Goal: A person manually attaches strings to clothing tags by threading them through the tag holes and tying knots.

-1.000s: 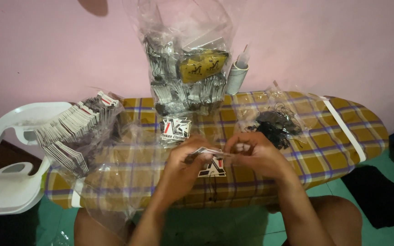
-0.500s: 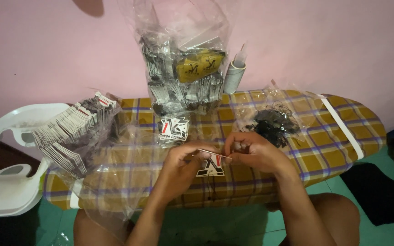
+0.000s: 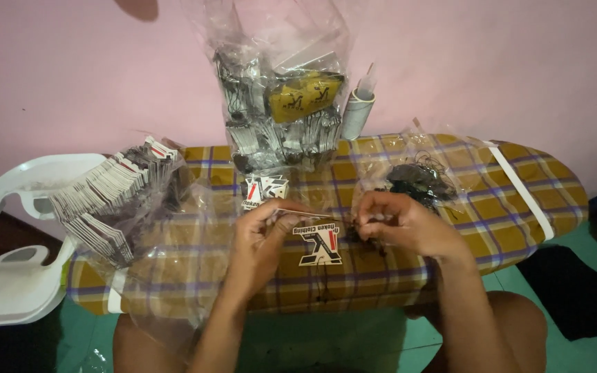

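Card tag: white, printed in black and red, lying flat on the board just below and between the two hands.
Left hand: fingers curled in, thumb and fingertips pinching the edge of a thin card held edge-on above the flat tag.
Right hand: fingers closed in a pinch on a dark string at the end of the thin card; the string itself is too fine to follow.
Work surface: ironing board with a yellow, brown and purple plaid cover and a white strap across its right end; the person's bare knees sit beneath it.
Left of board: loose clear bag holding a fanned stack of tags, overhanging the board's edge.
Back of board: tall clear plastic bag stuffed with more tags and a yellow packet, standing against the wall; a small pile of tags in front of it; a white tube beside it.
Right of hands: clear bag of black strings.
Room: pink wall behind, teal floor below, white plastic chair at far left, dark cloth on the floor at right.
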